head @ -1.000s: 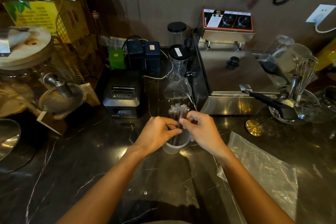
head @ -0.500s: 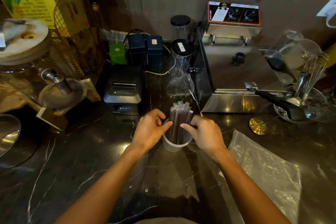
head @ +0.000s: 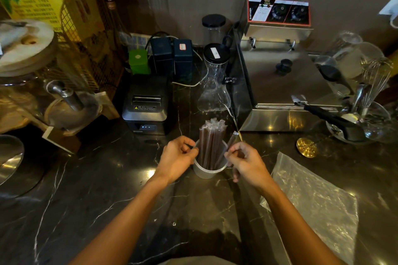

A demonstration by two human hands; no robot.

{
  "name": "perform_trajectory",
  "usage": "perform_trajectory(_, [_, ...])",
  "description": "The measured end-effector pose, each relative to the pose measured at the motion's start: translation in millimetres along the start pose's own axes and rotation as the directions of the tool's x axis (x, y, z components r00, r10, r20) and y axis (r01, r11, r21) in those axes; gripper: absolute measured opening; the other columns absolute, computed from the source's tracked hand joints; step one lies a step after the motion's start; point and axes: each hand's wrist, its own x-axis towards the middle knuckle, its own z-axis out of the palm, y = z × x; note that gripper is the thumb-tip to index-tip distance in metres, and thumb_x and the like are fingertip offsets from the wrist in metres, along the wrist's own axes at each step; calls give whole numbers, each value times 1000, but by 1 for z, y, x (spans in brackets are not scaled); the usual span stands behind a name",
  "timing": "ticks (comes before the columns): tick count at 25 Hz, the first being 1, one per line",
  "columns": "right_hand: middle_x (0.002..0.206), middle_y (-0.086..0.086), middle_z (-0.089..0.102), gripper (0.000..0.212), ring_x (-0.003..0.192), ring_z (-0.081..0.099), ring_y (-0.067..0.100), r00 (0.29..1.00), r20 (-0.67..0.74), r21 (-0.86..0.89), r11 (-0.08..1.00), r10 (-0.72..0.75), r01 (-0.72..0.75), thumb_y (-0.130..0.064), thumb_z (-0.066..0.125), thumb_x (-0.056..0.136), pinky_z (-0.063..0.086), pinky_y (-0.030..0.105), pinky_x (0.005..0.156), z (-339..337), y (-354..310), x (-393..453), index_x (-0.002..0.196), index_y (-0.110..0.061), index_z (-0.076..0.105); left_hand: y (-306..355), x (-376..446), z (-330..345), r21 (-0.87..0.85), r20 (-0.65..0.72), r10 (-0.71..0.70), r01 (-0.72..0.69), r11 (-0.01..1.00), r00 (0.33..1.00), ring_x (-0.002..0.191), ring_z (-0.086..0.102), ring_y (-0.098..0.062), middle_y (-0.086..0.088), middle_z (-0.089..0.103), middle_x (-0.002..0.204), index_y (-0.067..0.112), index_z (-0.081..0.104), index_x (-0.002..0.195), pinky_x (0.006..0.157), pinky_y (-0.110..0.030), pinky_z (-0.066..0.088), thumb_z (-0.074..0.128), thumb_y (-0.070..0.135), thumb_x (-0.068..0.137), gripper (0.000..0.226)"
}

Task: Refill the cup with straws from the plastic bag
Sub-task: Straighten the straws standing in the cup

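A clear plastic cup (head: pixel 206 173) stands on the dark marble counter, holding a bundle of wrapped brown straws (head: pixel 210 135) that rise upright out of it. My left hand (head: pixel 175 158) curls against the cup's left rim and holds it. My right hand (head: pixel 247 162) is at the right rim, where its thumb and forefinger pinch one straw (head: pixel 232 140) that leans out to the right. The clear plastic bag (head: pixel 312 198) lies flat and crumpled on the counter to the right of my right forearm.
Behind the cup stand a glass carafe (head: pixel 214 90), a black receipt printer (head: pixel 146 103) and a steel fryer (head: pixel 284 84). A glass bowl of utensils (head: pixel 366 120) and a gold disc (head: pixel 305 147) lie at the right. A dispenser on a wooden stand (head: pixel 62 101) fills the left.
My hands have come down from the top of the straw bundle to the cup's rim and parted. The straws now stand exposed in the cup, and one leans right.
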Motion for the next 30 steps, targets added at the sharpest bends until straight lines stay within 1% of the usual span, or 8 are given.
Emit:
perform_trajectory(3, [76,9,64,13,48,55,17,997,-74,28,1000,10,-8,-19,63,103,52,32,46,4,-5,9,104,-6,62,3,8,2,-23,-4,-1,1,1000,1000,70,73,-12,-6,72,77,18,67,103,67,-26,58,68,16,96,7])
perform_trajectory(6, [70,7,61,21,47,53,14,989,-147,50,998,32,-25,-24,62,104,50,31,46,3,-17,27,102,-3,62,14,25,3,-12,-17,30,-30,999,999,69,73,-13,-7,71,75,15,65,104,68,-28,60,67,12,96,9])
perform_trajectory(13, [60,0,56,31,43,52,10,966,-251,54,997,68,-57,-41,65,100,50,31,47,-11,-45,79,87,-13,59,36,78,13,-32,-55,74,-76,997,996,63,68,-10,-4,68,74,10,66,107,60,-21,57,66,12,97,10])
perform_trajectory(17, [61,1,56,32,48,55,14,957,-281,58,996,76,-62,-42,64,101,49,30,45,-12,-44,100,84,-15,58,36,99,21,-31,-105,51,-54,998,993,64,69,-11,-3,69,76,12,68,107,62,-24,57,67,19,98,11])
perform_trajectory(20, [66,5,58,35,52,57,16,959,-279,52,998,49,-36,-42,63,102,49,28,45,-12,-36,107,88,-11,60,37,109,27,-34,-121,35,-40,999,992,63,68,-7,0,70,76,16,68,101,57,-19,53,67,27,99,11])
perform_trajectory(22, [69,8,59,35,53,58,16,959,-280,49,998,40,-27,-42,62,102,49,25,44,-13,-32,111,89,-10,61,39,118,31,-20,-139,31,-34,999,990,66,70,-9,1,71,77,20,67,94,59,-24,56,69,33,97,13])
perform_trajectory(25, [68,9,59,36,50,58,15,954,-295,28,998,55,-48,-43,63,102,49,22,40,-13,-29,115,83,-12,60,40,127,34,-17,-172,11,-14,1000,985,75,75,-16,0,75,78,23,66,85,71,-41,65,73,39,92,19])
perform_trajectory(30, [60,5,57,37,40,54,11,950,-284,87,990,131,-110,-45,66,99,49,25,39,-9,-28,114,83,-13,60,36,127,35,24,-173,17,-13,1000,985,72,74,-17,1,73,72,24,66,80,72,-48,65,75,46,88,25])
